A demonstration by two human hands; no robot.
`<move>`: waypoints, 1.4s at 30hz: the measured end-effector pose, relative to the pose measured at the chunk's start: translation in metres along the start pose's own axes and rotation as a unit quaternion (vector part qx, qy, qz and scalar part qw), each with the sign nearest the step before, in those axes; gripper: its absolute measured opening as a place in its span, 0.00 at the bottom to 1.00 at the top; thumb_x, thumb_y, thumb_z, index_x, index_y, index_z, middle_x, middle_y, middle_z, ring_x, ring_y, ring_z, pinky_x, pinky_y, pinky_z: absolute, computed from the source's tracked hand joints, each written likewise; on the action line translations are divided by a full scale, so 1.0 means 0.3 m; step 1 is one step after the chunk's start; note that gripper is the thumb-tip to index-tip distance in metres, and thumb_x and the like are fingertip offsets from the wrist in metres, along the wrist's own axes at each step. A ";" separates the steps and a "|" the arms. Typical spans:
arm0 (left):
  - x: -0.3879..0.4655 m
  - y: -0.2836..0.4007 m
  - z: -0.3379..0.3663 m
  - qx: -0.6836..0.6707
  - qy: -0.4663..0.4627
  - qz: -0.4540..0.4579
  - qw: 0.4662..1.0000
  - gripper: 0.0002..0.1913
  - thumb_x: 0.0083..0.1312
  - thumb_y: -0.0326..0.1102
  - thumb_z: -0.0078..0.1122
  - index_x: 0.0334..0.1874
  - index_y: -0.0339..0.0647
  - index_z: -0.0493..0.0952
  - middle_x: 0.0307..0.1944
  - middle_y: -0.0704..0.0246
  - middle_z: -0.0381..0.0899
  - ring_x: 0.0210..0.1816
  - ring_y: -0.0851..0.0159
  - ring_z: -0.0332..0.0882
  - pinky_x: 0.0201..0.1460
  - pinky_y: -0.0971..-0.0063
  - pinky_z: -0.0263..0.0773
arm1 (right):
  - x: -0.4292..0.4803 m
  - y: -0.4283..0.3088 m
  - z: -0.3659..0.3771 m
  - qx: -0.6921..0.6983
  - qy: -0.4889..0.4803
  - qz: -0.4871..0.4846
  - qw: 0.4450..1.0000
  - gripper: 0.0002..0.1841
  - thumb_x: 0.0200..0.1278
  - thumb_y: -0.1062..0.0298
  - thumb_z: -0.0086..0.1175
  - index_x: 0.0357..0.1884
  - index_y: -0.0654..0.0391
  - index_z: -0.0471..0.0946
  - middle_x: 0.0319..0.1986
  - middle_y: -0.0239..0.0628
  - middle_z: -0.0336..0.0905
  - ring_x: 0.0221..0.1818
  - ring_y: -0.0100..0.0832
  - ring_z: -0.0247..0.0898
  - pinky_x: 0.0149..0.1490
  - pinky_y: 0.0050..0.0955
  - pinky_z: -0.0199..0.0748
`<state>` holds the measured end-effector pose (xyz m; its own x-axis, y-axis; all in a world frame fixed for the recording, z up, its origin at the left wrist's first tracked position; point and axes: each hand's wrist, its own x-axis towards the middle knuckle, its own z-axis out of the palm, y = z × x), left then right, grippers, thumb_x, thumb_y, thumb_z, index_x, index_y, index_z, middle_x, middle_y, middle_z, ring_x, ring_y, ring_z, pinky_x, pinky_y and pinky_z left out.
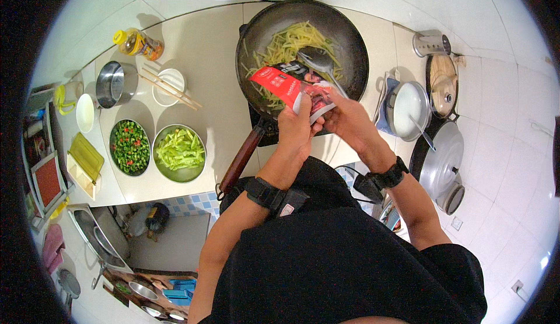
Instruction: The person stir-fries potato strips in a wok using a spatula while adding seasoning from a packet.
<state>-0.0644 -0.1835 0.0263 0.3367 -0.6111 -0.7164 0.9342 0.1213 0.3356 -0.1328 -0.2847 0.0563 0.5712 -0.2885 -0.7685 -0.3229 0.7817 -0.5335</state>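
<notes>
Both my hands grip a red and black printed food packet (278, 85) over the near side of a wok (355, 52). My left hand (295, 127) pinches its lower edge with the thumb on top. On its right part lies my right hand (354, 122), fingers partly hidden behind the packet. Pale shredded vegetable strips (302, 35) lie in the wok. A metal spatula (318, 60) rests among them, its handle running down toward my right hand. The wok's wooden handle (240, 164) points toward me at the left. Under the wok is a black cooktop (269, 138), mostly covered.
Left on the counter are a bowl of chopped green and red peppers (130, 146), a bowl of sliced green vegetable (180, 151), chopsticks (170, 88) across a white bowl (175, 76), a steel pot (114, 83) and a yellow-capped bottle (140, 46). A pot of white contents (407, 109) stands right.
</notes>
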 end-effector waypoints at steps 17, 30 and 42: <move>-0.028 -0.030 0.005 0.138 0.024 0.048 0.989 0.09 0.61 0.27 0.50 0.44 0.38 0.71 0.29 0.72 0.75 0.20 0.78 0.67 0.20 0.85 0.64 | 0.017 0.031 -0.003 -0.088 0.070 -0.110 0.988 0.10 0.56 0.64 0.57 0.35 0.58 0.77 0.28 0.31 0.78 0.24 0.22 0.72 0.26 0.21 0.69; -0.037 0.010 -0.029 0.119 -0.007 0.042 0.992 0.09 0.61 0.27 0.51 0.43 0.37 0.70 0.30 0.71 0.74 0.21 0.76 0.68 0.20 0.85 0.64 | 0.066 -0.039 -0.063 -0.147 0.093 -0.058 0.983 0.13 0.53 0.58 0.60 0.31 0.58 0.77 0.24 0.30 0.77 0.21 0.20 0.70 0.21 0.17 0.61; -0.052 0.049 -0.067 0.199 -0.036 0.008 0.979 0.07 0.62 0.30 0.52 0.41 0.40 0.69 0.24 0.73 0.71 0.18 0.78 0.64 0.16 0.87 0.56 | 0.078 -0.120 -0.138 -0.197 -0.049 0.030 0.979 0.11 0.59 0.62 0.55 0.31 0.61 0.79 0.24 0.28 0.76 0.19 0.16 0.66 0.20 0.14 0.61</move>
<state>-0.0536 -0.1565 0.0300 0.3280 -0.6670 -0.6690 0.8039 -0.1749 0.5685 -0.1392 -0.3424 0.0429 0.6056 -0.1785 -0.7755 -0.6135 0.5160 -0.5978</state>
